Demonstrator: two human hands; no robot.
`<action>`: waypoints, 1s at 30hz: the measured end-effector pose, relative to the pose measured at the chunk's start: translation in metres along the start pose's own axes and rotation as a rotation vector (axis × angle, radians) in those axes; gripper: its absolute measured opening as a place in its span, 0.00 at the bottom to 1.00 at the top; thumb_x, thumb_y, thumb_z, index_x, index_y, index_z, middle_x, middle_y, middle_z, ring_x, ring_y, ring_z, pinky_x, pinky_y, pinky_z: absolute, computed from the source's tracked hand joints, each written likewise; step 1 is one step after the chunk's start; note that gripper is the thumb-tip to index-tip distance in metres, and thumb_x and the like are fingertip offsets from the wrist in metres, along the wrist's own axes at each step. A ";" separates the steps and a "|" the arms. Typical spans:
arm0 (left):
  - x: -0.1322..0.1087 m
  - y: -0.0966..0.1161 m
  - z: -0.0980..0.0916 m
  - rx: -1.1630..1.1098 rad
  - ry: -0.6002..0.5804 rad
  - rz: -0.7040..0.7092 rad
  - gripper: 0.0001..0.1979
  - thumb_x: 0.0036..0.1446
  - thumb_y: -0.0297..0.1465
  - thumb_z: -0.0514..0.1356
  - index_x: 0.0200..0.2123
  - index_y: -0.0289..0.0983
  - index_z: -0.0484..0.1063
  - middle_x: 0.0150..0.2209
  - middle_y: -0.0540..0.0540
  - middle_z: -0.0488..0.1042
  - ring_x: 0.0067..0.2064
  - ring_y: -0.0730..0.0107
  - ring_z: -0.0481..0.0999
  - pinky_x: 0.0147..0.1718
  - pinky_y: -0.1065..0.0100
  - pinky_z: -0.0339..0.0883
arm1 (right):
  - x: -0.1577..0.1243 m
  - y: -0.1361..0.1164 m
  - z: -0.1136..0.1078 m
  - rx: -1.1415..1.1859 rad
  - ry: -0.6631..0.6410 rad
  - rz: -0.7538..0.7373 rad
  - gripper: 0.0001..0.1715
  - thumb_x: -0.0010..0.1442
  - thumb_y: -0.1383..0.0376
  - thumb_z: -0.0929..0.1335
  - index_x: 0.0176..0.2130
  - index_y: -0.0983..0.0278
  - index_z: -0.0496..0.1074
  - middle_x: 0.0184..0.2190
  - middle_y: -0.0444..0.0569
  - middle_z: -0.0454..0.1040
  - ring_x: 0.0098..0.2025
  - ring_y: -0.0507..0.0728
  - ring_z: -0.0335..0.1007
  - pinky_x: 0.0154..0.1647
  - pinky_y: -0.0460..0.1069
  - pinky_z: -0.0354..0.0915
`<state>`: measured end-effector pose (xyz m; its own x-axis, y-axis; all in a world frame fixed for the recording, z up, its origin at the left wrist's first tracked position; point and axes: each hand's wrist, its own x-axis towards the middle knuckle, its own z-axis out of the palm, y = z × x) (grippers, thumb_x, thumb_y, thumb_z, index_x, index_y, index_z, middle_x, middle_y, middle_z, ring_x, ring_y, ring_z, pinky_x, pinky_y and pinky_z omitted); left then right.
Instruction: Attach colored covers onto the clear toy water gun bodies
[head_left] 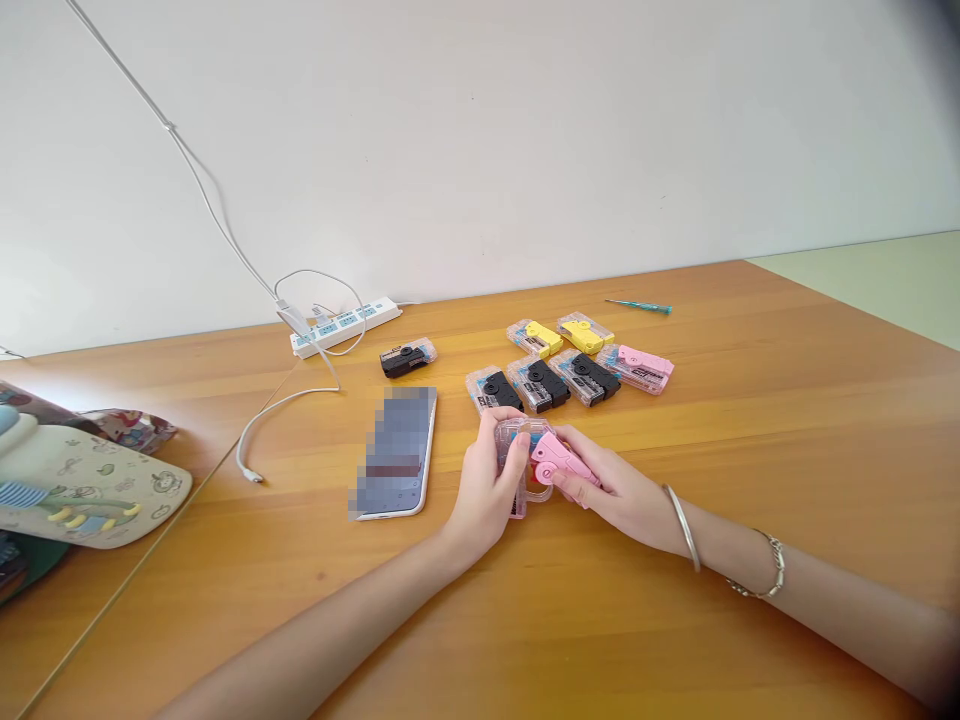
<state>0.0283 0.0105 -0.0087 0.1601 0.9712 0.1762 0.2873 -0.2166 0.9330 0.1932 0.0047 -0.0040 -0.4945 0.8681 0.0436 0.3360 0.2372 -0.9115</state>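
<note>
My left hand (487, 480) grips a clear plastic case (519, 445) from its left side, fingers curled round it. My right hand (611, 485) pinches a pink toy piece (559, 460) that sits partly in that case. Both rest on the wooden table (675, 620). Just beyond my hands lies a row of several similar cased toys: black ones (538, 383), yellow ones (562, 335) and a pink one (643, 367). Another black one (407, 357) lies apart to the left.
A phone (397, 450) lies face up left of my hands. A white power strip (345, 325) with cables sits near the wall. A small screwdriver (639, 306) lies far right. Patterned items (82, 480) sit at the left edge.
</note>
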 end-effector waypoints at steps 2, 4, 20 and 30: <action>0.000 -0.001 0.000 -0.017 -0.007 0.007 0.09 0.62 0.36 0.47 0.42 0.39 0.58 0.26 0.53 0.65 0.23 0.76 0.64 0.23 0.75 0.61 | 0.000 -0.001 -0.001 -0.023 -0.008 -0.021 0.17 0.63 0.53 0.59 0.44 0.63 0.61 0.35 0.48 0.69 0.35 0.54 0.64 0.33 0.48 0.62; 0.000 -0.001 0.000 -0.031 -0.016 0.006 0.09 0.62 0.37 0.47 0.42 0.39 0.58 0.26 0.53 0.66 0.22 0.76 0.64 0.21 0.75 0.60 | 0.000 -0.001 -0.002 -0.044 -0.027 -0.044 0.18 0.63 0.53 0.59 0.46 0.63 0.61 0.36 0.48 0.69 0.35 0.54 0.64 0.35 0.48 0.62; 0.003 0.001 -0.001 -0.026 -0.144 -0.018 0.09 0.61 0.38 0.49 0.39 0.39 0.61 0.28 0.52 0.68 0.27 0.74 0.68 0.29 0.73 0.63 | 0.003 -0.002 -0.028 -0.120 -0.250 0.048 0.22 0.58 0.54 0.64 0.48 0.64 0.62 0.40 0.49 0.70 0.36 0.53 0.67 0.33 0.47 0.63; 0.005 -0.001 0.000 -0.098 -0.099 -0.043 0.07 0.61 0.35 0.49 0.40 0.39 0.59 0.30 0.51 0.69 0.29 0.71 0.69 0.31 0.72 0.63 | 0.001 0.001 -0.030 -0.919 0.228 -0.351 0.14 0.58 0.62 0.61 0.43 0.63 0.68 0.33 0.50 0.75 0.30 0.58 0.70 0.30 0.50 0.58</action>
<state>0.0286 0.0158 -0.0090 0.2436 0.9638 0.1082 0.2030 -0.1597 0.9661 0.2174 0.0191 0.0075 -0.5515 0.7243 0.4139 0.7359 0.6560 -0.1674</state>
